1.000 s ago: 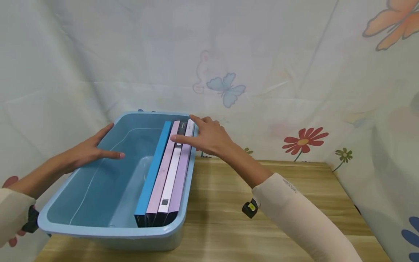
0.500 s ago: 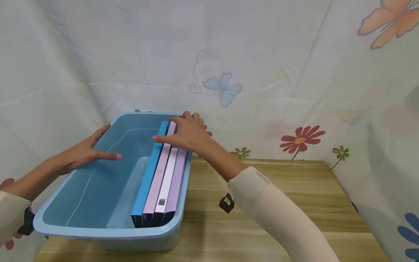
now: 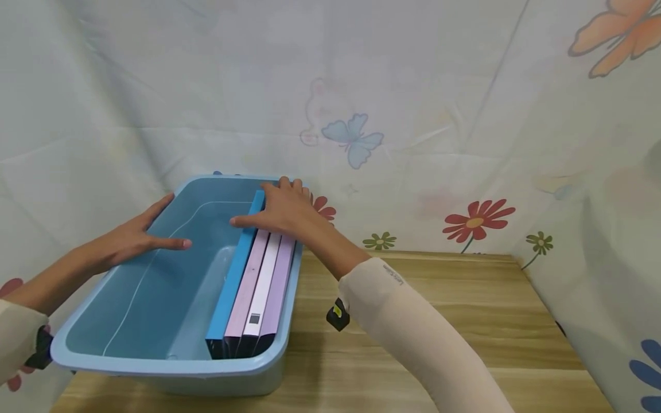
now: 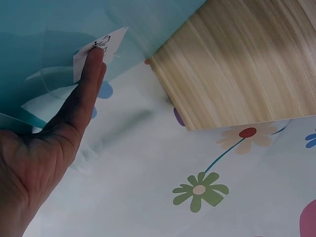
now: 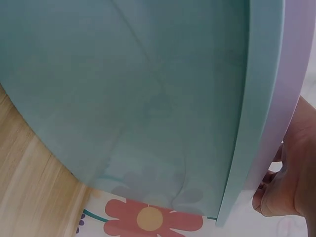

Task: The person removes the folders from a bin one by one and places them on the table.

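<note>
A light-blue plastic tub [image 3: 181,367] holds a row of thick-spined books along its right side: a blue book [image 3: 232,287], a pink book [image 3: 247,292], a white book [image 3: 265,281] and a lavender book [image 3: 280,287]. Their near ends look black. My right hand [image 3: 284,209] lies over their far ends, thumb stretched across the blue spine, fingers bent by the far rim. In the right wrist view that hand [image 5: 296,168] shows beyond the lavender edge. My left hand [image 3: 124,244] rests on the tub's left rim, thumb pointing inward, fingers straight along the outside wall.
The tub stands on a wood-grain table [image 3: 439,332], close to a patterned cloth backdrop [image 3: 413,115]. In the left wrist view, a white label [image 4: 114,42] with dark writing shows on the tub's outer wall.
My right hand has moved left across the book tops, its thumb passing from the pink spine to the blue one. The left hand keeps its place on the rim.
</note>
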Tool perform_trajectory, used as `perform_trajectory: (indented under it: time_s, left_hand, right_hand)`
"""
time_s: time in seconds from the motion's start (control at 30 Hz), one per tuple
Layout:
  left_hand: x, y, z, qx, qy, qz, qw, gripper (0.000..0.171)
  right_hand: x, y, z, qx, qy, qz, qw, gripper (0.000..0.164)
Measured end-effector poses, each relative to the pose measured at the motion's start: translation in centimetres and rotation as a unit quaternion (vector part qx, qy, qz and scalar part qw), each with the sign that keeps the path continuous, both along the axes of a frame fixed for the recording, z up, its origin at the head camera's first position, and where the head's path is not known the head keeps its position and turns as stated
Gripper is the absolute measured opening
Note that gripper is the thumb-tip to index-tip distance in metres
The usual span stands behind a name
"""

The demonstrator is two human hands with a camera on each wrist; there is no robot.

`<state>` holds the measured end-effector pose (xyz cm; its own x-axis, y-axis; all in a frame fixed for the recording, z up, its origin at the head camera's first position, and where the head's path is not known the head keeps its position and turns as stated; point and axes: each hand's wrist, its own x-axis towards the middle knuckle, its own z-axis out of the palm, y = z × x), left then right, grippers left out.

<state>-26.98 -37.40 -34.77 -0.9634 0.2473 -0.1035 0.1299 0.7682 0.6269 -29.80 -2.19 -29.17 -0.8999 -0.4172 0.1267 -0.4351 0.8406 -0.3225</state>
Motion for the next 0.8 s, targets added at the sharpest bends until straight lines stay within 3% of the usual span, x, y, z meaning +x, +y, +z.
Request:
perform_trajectory:
  time_s: [0.6, 0.8]
  left_hand:
    - [-0.1, 0.3, 0.2, 0.002, 0.002, -0.001, 1.0000, 0.129]
    - [0.0, 0.4, 0.2, 0.004, 0.002, -0.001, 1.0000, 0.129]
  right_hand:
    - [1.2, -1.4, 0.6, 0.053, -0.025, -0.059, 0.997, 0.110]
    - [1.0, -2.3, 0.7, 0.108, -0.025, -0.080, 0.991, 0.118]
